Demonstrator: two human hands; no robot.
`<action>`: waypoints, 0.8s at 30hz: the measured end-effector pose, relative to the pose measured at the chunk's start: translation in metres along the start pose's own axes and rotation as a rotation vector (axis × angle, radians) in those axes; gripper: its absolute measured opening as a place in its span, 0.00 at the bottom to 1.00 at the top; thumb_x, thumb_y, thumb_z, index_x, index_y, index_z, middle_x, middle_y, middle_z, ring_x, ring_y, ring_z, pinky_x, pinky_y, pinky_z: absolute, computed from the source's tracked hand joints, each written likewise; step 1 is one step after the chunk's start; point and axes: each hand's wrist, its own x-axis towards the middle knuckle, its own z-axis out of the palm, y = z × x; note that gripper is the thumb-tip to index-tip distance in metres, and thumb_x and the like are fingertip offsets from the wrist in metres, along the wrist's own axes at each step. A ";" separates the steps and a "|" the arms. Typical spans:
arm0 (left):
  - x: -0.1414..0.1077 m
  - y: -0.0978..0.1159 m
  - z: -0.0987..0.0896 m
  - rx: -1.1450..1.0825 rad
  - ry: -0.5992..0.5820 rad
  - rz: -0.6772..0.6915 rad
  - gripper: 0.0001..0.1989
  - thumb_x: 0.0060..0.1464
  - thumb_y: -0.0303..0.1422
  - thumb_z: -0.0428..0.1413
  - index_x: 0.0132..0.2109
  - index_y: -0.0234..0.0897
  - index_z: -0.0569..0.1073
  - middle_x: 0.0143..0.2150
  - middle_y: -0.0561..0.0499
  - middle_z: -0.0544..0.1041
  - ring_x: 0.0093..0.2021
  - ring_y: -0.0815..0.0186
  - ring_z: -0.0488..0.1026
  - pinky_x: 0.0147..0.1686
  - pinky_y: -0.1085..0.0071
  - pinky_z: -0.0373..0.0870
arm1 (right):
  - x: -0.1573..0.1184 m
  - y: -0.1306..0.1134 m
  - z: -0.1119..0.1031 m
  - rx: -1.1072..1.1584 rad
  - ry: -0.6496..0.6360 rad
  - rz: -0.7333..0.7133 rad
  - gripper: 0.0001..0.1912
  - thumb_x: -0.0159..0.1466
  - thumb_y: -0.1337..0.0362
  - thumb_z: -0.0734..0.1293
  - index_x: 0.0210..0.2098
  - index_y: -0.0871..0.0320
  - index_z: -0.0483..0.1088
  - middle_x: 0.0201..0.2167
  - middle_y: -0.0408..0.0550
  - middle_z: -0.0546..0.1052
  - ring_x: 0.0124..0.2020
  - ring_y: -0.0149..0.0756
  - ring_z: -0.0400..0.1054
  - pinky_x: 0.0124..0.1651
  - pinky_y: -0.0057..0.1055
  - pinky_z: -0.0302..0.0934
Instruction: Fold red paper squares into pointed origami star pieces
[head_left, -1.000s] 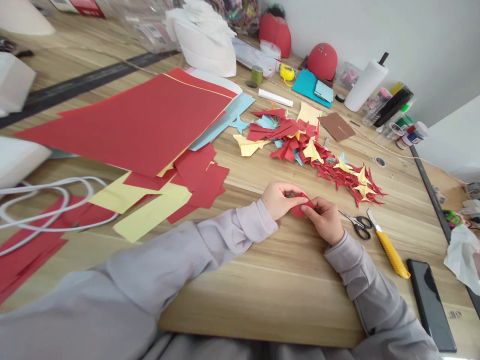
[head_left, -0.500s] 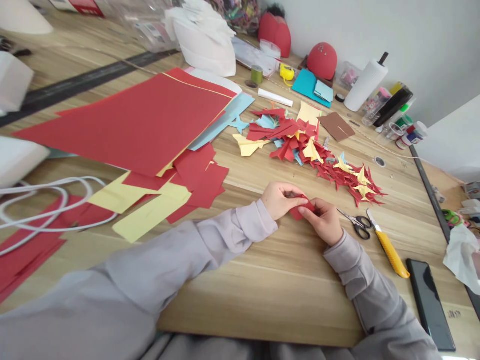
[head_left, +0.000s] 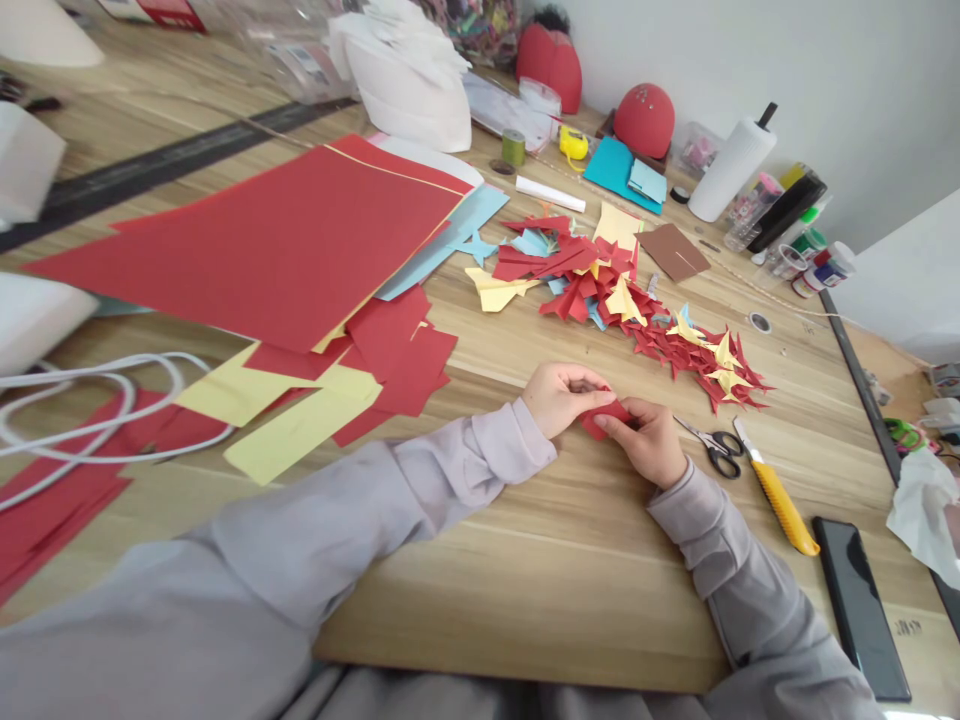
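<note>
Pale wooden desk (head_left: 465, 580), a small piece of red paper (head_left: 616, 409) between my two hands.
My left hand (head_left: 559, 402) and right hand (head_left: 651, 440) each pinch the red paper, thumbs uppermost, close together; beyond them lies a heap of folded paper shapes (head_left: 664, 335), and to the right are scissors (head_left: 724, 457) and a yellow cutter (head_left: 782, 503).

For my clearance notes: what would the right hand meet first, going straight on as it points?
Probably the left hand, just past the red paper both hold; depth is unclear.
</note>
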 end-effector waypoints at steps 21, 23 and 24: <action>0.002 -0.003 0.000 -0.096 -0.038 0.018 0.16 0.30 0.28 0.66 0.32 0.31 0.73 0.26 0.52 0.75 0.28 0.70 0.70 0.33 0.71 0.67 | 0.001 0.004 0.000 0.024 -0.002 0.020 0.15 0.55 0.56 0.67 0.20 0.61 0.68 0.16 0.40 0.64 0.19 0.25 0.52 0.23 0.25 0.50; 0.002 -0.002 0.000 -0.099 -0.043 -0.005 0.15 0.30 0.26 0.65 0.32 0.31 0.73 0.25 0.53 0.75 0.26 0.72 0.70 0.31 0.72 0.67 | 0.001 0.003 0.000 0.006 -0.001 0.016 0.15 0.55 0.57 0.67 0.20 0.61 0.69 0.16 0.40 0.65 0.20 0.25 0.53 0.23 0.25 0.51; 0.002 -0.002 0.000 -0.102 -0.046 -0.017 0.14 0.31 0.26 0.65 0.31 0.31 0.73 0.24 0.53 0.74 0.25 0.72 0.69 0.30 0.73 0.67 | 0.001 0.003 0.000 -0.001 0.000 0.015 0.15 0.55 0.57 0.67 0.20 0.61 0.69 0.16 0.40 0.65 0.19 0.25 0.53 0.23 0.25 0.50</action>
